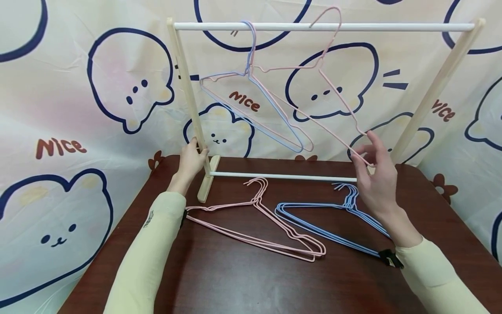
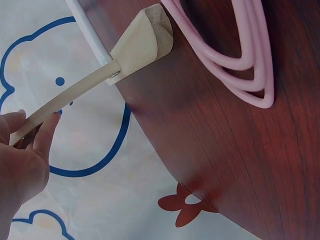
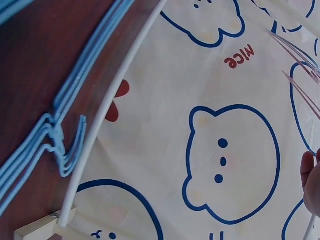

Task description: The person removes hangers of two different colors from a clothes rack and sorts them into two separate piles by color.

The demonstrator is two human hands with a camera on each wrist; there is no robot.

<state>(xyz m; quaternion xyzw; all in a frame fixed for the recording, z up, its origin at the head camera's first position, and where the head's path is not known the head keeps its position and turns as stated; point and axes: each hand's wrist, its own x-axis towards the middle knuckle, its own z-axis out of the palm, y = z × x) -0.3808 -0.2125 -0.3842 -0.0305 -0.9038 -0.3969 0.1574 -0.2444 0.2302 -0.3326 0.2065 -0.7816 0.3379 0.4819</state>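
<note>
A tabletop rack has pale wooden posts and a white top rod (image 1: 321,27). My left hand (image 1: 197,151) grips the left post (image 1: 187,87) low down; in the left wrist view the left hand (image 2: 25,145) curls round that post (image 2: 70,95) above its foot (image 2: 145,40). A tilted pink hanger (image 1: 313,69) hooks over the rod. My right hand (image 1: 366,151) pinches its lower right corner. A blue hanger (image 1: 255,109) and another pink one hang together further left. The right wrist view shows only a fingertip (image 3: 309,172) of that hand at its right edge.
On the dark wooden table (image 1: 243,279) lie a stack of pink hangers (image 1: 255,222) and a stack of blue hangers (image 1: 333,213), in front of the rack's lower white rod (image 1: 282,175). A cartoon-bear cloth (image 1: 78,87) covers the backdrop.
</note>
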